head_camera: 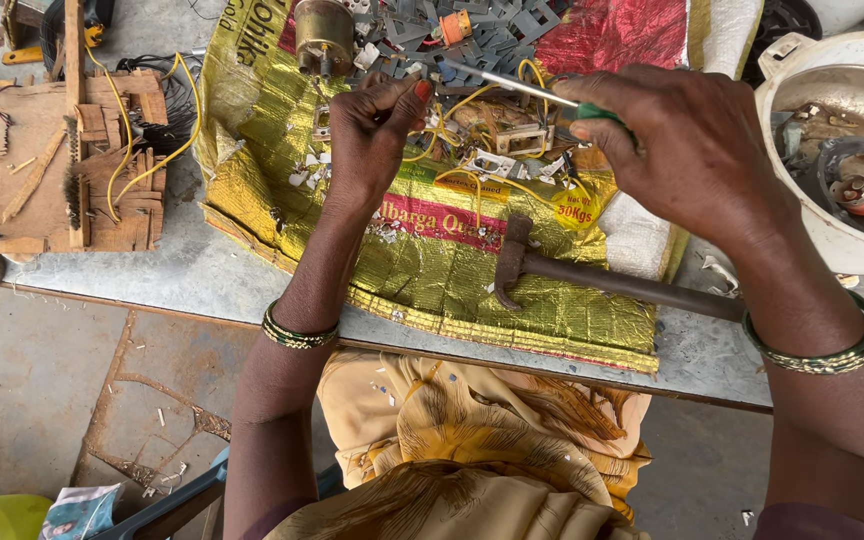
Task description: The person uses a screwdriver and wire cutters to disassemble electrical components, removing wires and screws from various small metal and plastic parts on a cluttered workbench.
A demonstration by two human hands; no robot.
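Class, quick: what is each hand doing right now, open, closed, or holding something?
Left hand: closed, fingertips pinching something small over the parts pile; what it is cannot be told.
Right hand: closed around a green-handled screwdriver.

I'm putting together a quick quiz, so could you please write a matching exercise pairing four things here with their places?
Things:
1. screwdriver
2. hammer
3. bowl
4. board

Places:
A. far left on the table
B. in the right hand
C. far right, holding parts
D. flat on the yellow sack

Pairs: 1-B, 2-D, 3-C, 4-A
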